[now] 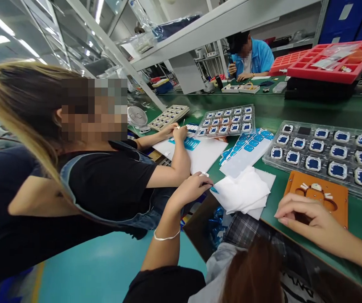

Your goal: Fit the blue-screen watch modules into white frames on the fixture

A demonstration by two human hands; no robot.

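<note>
My left hand (191, 191) hangs over the table's front edge. Its thumb and fingers pinch a small blue piece of film (214, 190), beside crumpled white wipes (242, 189). Something small and white sits at a fingertip of this hand. On the right, my right hand (310, 219) lies at the front of an orange fixture (340, 206) with shaped recesses and small white parts. Its fingers curl down to the thumb, closed, with nothing visible in them. Behind the fixture is a clear tray (272, 159) of white-framed parts with dark blue faces.
Sheets of blue stickers (253, 143) lie behind the wipes. A second clear tray (204, 126) stands further back. To my left, a co-worker (111, 176) handles small parts over a white sheet (206, 155). Below the edge, a cardboard box (196, 227) holds blue film scraps.
</note>
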